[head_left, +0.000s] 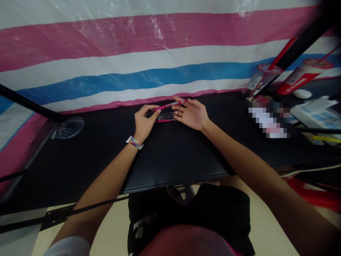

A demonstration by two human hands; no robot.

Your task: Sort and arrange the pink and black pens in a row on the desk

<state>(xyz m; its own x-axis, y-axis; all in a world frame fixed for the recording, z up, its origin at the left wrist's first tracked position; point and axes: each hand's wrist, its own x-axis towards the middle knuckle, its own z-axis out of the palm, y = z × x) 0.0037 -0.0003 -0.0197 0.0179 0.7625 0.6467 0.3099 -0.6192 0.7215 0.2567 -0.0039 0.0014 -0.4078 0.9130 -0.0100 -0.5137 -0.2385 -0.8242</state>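
Observation:
My left hand [145, 122] is closed on one end of a slim pink-and-white pen [170, 105], thumb and fingertips pinching it. The pen is raised a little and tilts up toward the right. At its other end, my right hand [192, 114] has its palm turned up, with thumb and fingers around the pen and the lower fingers loosely curled. Just below, several dark pens [165, 116] with pink parts lie side by side on the black tabletop [170, 153], between both hands. My right fingertips partly cover their right ends.
A clear plastic lid [69, 127] lies at the left. To the right stand a clear cup [262, 80] and a red container [302, 76], near a white mouse-like object [302, 94] and a pale keypad device [317, 112]. Striped plastic sheeting [149, 42] hangs behind the table.

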